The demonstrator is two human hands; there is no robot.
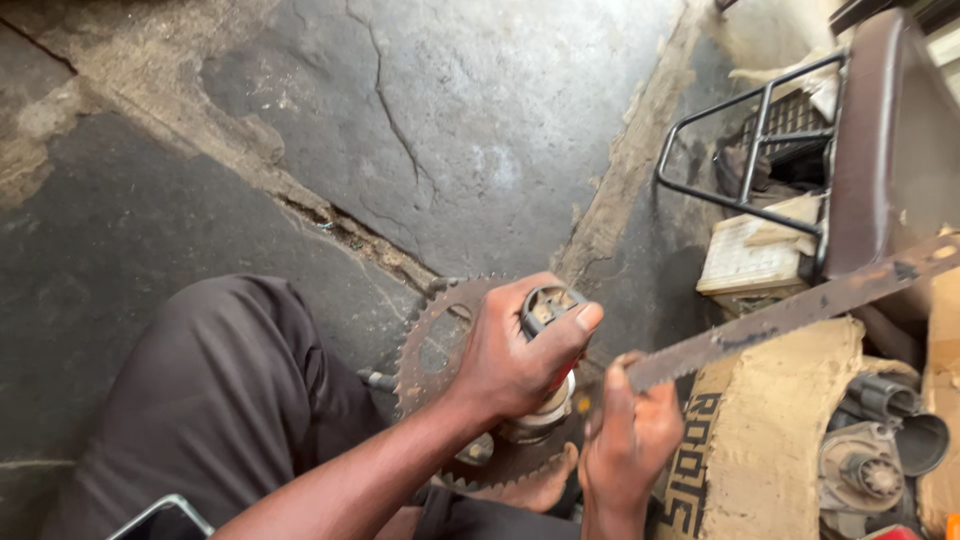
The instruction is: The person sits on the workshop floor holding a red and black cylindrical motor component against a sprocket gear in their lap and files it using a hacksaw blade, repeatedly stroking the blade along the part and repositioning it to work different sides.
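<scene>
Sprocket [430, 345] toothed rim exposed | left hand [515, 355] clasps hub [548, 310] | right hand [630, 440] grips blade [790, 315]

A rusty toothed sprocket [440, 350] with its hub assembly [548, 318] stands on edge; a rusted hacksaw blade [790, 312] slants beside it.

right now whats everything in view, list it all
sprocket: one, rusty brown, toothed, on the floor under the left hand
cylindrical part: one, dark metal, at the sprocket's hub
flat metal bar: one, rusty, slanting up to the right
metal rack: one, black, upper right
seat: one, dark brown, right edge
sack: one, tan, lower right
engine parts: several, grey, lower right corner
floor: cracked grey concrete
trouser leg: dark, lower left
left hand: grips the cylindrical part
right hand: grips the bar's end
</scene>
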